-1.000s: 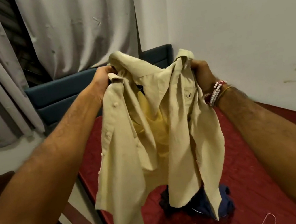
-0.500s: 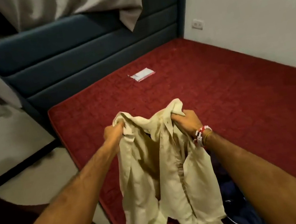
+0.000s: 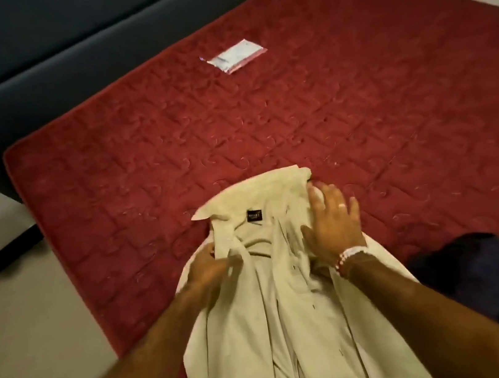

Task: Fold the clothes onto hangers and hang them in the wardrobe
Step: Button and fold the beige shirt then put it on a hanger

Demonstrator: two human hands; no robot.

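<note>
A: Where's the shirt [image 3: 274, 298]?
B: Flat on the mattress [image 3: 232, 126]: right hand [image 3: 333, 225] fingers [image 3: 316, 201] spread, pressing beside the collar [image 3: 243, 196]; left hand [image 3: 205, 271] touches the front, fingers too blurred to tell.

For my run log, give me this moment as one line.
shirt: lies on mattress | left hand: holds shirt front edge | right hand: spread flat on shirt

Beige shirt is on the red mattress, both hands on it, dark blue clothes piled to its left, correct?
Wrong side: the head view shows the dark blue clothes piled to the right of the beige shirt. The shirt does lie on the red mattress, with the left hand and right hand on it.
</note>
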